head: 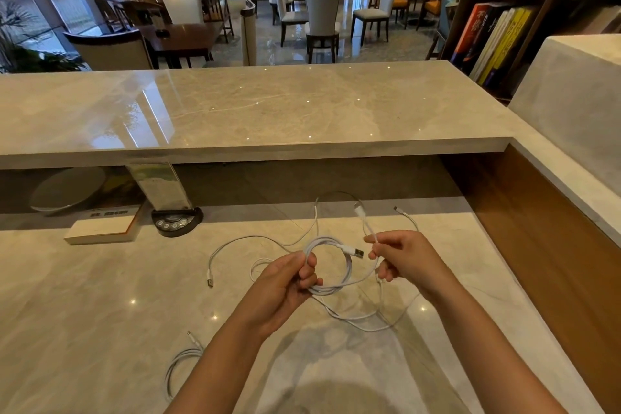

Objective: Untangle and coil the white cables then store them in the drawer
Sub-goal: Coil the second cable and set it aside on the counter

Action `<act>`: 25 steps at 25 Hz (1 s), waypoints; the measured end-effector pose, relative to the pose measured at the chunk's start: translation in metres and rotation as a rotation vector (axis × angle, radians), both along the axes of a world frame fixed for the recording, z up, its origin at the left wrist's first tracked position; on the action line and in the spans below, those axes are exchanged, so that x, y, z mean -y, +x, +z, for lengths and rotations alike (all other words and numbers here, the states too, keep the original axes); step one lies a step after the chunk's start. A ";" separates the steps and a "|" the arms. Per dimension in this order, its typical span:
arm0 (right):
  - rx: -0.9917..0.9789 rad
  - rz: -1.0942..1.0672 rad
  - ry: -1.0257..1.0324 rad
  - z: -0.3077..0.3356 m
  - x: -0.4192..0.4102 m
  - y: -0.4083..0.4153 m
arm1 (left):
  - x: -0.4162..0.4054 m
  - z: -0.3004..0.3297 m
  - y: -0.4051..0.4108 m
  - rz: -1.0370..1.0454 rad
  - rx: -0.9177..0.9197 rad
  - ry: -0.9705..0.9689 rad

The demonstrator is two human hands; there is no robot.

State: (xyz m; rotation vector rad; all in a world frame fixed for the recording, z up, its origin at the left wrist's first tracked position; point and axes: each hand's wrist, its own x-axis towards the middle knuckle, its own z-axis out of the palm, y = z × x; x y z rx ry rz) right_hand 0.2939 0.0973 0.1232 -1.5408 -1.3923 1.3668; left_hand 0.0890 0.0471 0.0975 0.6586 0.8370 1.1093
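— Nearest lay a coiled thin white cable (179,366), loose on the pale marble worktop (100,312). Why?

— Seemingly finished. Left hand (285,282) pinched a round white cable loop (331,265) shut; right hand (403,257) gripped its trailing strand, feeding turns.

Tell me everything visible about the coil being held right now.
The coil is thin white cable wound in a few round loops, held upright above the desk. The left hand pinches its left side; a USB plug sticks out near the top. Loose cable leads to the right hand and trails onto the desk.
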 end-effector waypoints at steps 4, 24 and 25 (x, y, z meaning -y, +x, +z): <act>0.402 0.467 -0.028 0.021 -0.010 -0.004 | -0.002 0.013 -0.003 -0.146 -0.072 0.054; 0.854 0.705 0.596 0.035 -0.003 -0.033 | 0.000 0.015 0.012 -0.077 -0.078 -0.155; 0.918 0.701 0.669 0.035 -0.003 -0.033 | 0.000 0.016 0.013 -0.080 -0.102 -0.155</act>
